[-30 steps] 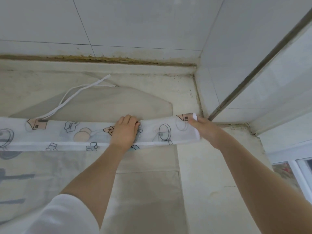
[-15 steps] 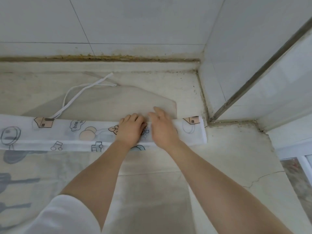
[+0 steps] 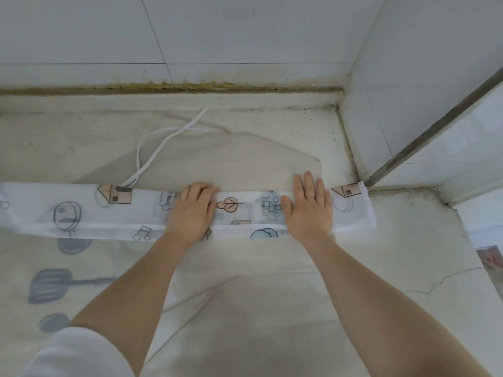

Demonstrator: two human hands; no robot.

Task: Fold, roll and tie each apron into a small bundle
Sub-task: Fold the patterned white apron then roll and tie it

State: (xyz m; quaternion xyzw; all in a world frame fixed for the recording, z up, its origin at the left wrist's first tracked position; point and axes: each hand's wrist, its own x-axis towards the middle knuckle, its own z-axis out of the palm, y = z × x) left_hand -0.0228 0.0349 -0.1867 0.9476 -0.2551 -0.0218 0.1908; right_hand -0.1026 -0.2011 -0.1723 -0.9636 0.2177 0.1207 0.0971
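Note:
A thin translucent white apron (image 3: 81, 210) with cartoon prints lies spread on a pale stone counter (image 3: 394, 262). Its folded band runs left to right across the middle. My left hand (image 3: 192, 210) rests on the band near its centre with the fingers curled at the far edge. My right hand (image 3: 309, 208) presses flat on the band further right, fingers straight and a ring on one finger. A white tie string (image 3: 160, 142) loops on the counter behind the band. The band's right end (image 3: 364, 208) lies near the wall corner.
Tiled walls (image 3: 217, 36) close the counter at the back and the right. A metal-edged window frame (image 3: 435, 126) slants down at the right. The counter's right edge (image 3: 473, 251) drops off beside a colourful patch below. A crack runs across the counter at the right.
My right hand slid from the band's right end to beside my left hand, then back right, and now presses flat there. My left hand stayed in place.

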